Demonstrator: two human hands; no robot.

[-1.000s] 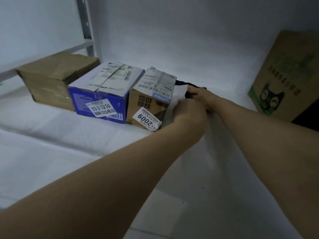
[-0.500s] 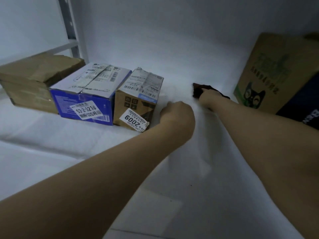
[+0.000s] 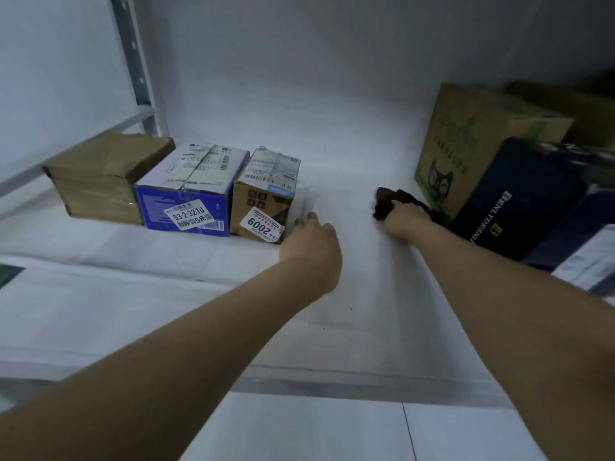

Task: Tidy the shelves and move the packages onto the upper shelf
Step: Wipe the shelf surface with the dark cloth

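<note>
Three packages stand in a row at the left of the white shelf (image 3: 352, 294): a taped brown box (image 3: 100, 174), a blue box (image 3: 186, 197) with a white label, and a small brown box (image 3: 266, 197) labelled 2009. A pale white package (image 3: 307, 199), hard to make out, leans against the small box. My left hand (image 3: 312, 241) reaches to it, fingers extended and touching its lower edge. My right hand (image 3: 404, 217) grips a dark crumpled cloth (image 3: 382, 199) on the shelf floor, further right.
At the right stand a brown carton with a cat print (image 3: 466, 144) and a dark navy box (image 3: 519, 194), with more packages in front of and behind them. A metal upright (image 3: 133, 61) rises at the back left. The shelf's front lip (image 3: 332, 380) crosses below my arms.
My right hand has slid the dark cloth rightward, away from the small brown box toward the cat carton. My left hand stayed by the small box, and its fingers have stretched out.
</note>
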